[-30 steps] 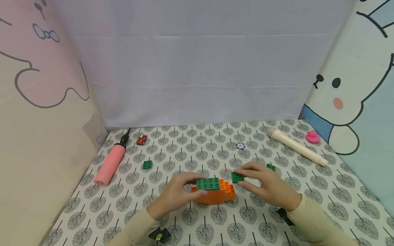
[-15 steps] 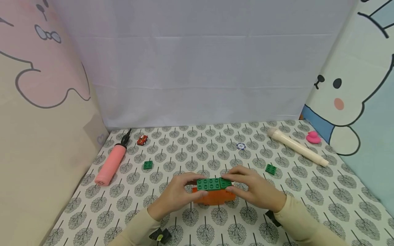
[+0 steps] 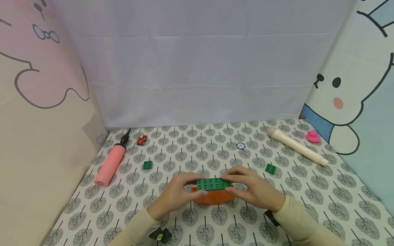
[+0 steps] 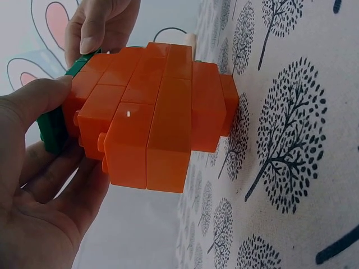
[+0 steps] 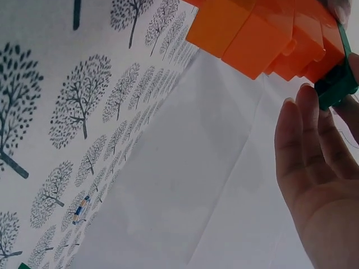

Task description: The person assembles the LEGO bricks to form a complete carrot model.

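An orange stack of toy building bricks (image 3: 212, 197) stands on the table, stepped outward in its middle layers. Along its top runs a row of green bricks (image 3: 204, 185). My left hand (image 3: 173, 196) grips the row's left end, thumb on the near side and fingers on the far side. At the right end my right hand (image 3: 258, 191) pinches a square green brick (image 3: 226, 183) between thumb and fingers, in line with the row. In the right wrist view, the hollow underside of that green brick (image 5: 336, 84) shows beside the stack's upper orange bricks.
Loose green bricks lie at left (image 3: 147, 165) and right (image 3: 270, 168). Farther back are a pink pump (image 3: 110, 164), a red toy car (image 3: 142, 139), a poker chip (image 3: 240, 146), a cream microphone-shaped stick (image 3: 295, 147) and a pink duck (image 3: 313, 136).
My right hand has carried its green brick left, from beside the stack onto the right end of the green row. My left hand has kept its place and grip.
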The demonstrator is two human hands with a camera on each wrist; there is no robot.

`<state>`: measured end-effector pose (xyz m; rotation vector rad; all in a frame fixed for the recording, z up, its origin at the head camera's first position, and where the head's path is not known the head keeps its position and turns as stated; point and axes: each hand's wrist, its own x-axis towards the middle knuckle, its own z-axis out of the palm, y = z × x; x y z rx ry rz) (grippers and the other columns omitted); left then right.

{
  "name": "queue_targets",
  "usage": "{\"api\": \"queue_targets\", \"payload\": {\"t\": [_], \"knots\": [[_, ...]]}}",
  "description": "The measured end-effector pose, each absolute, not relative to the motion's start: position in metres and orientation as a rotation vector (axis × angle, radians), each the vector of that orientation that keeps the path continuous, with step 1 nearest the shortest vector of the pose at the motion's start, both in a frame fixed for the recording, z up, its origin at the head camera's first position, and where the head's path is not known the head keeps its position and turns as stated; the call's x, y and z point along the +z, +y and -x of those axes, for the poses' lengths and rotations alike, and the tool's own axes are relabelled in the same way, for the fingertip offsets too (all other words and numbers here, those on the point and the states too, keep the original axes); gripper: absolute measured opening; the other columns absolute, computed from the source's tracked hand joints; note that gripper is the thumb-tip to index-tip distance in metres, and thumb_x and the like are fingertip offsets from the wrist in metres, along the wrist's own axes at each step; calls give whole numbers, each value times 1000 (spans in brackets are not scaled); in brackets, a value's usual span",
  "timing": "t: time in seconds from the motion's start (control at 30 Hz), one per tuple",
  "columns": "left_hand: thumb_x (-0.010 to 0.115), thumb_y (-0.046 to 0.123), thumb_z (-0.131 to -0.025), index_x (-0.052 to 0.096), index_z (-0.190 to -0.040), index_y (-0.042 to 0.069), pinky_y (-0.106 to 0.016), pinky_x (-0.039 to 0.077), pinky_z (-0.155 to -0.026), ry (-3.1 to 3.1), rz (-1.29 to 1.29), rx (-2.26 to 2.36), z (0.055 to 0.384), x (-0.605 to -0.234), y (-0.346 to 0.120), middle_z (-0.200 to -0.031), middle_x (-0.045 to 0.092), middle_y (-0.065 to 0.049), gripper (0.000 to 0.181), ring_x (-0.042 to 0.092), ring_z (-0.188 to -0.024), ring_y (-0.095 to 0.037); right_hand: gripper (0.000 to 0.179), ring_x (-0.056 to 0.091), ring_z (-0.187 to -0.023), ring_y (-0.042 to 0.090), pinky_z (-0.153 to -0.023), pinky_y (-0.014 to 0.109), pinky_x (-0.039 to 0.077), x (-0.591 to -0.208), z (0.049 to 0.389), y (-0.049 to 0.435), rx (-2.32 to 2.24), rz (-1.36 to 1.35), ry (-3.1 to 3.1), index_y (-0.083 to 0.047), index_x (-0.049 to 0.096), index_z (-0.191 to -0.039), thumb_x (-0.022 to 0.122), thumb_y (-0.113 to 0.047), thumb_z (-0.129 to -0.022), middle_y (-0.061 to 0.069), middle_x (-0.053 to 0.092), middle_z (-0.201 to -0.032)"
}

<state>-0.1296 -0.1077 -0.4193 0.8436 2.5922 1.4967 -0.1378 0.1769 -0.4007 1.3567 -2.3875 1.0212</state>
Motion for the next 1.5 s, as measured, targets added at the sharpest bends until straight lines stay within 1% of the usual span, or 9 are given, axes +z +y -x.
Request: {"api": "queue_targets", "payload": {"t": [0.17,0.47,0.63,0.77,0.9,1.07,1.3,1.4,1.5], "knots": [[79,38,-83,71,-120,20,-32,57,-90,2548,-852,1542,131,-417,-109,-112,70,11,42,66,-96,-8,35,59,-94,8,-73,29,57,-395,141,175,993,-1400,-2378,-5,68,-126,71,-13,-92,2,62,-118],[78,38,-84,71,-120,20,-30,57,-90,2540,-895,1548,133,-418,-109,-111,69,12,41,66,-96,-7,35,58,-93,4,-71,27,56,-394,141,175,975,-1387,-2410,-8,68,-127,71,-18,-93,-2,61,-119],[79,37,-84,71,-119,19,-29,57,-90,2559,-909,1540,132,-419,-108,-110,69,13,40,66,-97,-7,37,60,-94,7,-73,28,57,-394,143,177,982,-1398,-2416,-10,65,-130,70,-16,-94,0,62,-120],[78,37,-85,70,-119,19,-28,56,-92,2568,-897,1526,131,-420,-109,-110,70,13,40,65,-98,-7,42,60,-97,7,-76,33,57,-396,146,187,1000,-1299,-2525,-15,58,-139,65,-17,-97,-1,62,-123],[78,39,-84,70,-120,20,-30,57,-91,2568,-888,1520,130,-421,-109,-112,69,13,41,65,-98,-7,45,58,-96,5,-77,34,55,-400,157,204,905,-1106,-2654,-19,54,-143,62,-23,-100,-6,64,-119],[78,39,-84,70,-121,21,-29,57,-90,2564,-895,1517,131,-421,-109,-112,69,13,41,66,-97,-7,51,62,-105,20,-88,47,55,-405,174,231,767,-843,-2868,-14,51,-145,62,-33,-99,5,65,-123],[77,39,-85,70,-121,20,-29,57,-90,2543,-881,1508,131,-420,-109,-112,69,11,41,66,-97,-7,52,53,-122,47,-101,65,43,-417,190,268,597,-661,-3044,-3,52,-142,65,-25,-97,28,53,-139],[77,38,-85,70,-121,19,-29,57,-90,2539,-871,1504,131,-420,-109,-111,70,11,41,66,-97,-7,52,48,-125,52,-103,67,39,-423,193,278,557,-628,-3076,-1,53,-141,66,-24,-95,31,52,-137],[77,38,-85,70,-121,18,-29,57,-90,2554,-877,1494,131,-420,-109,-111,70,11,41,66,-97,-6,53,50,-121,52,-100,66,42,-426,194,285,526,-600,-3105,1,54,-139,68,-22,-93,32,53,-133]]}}
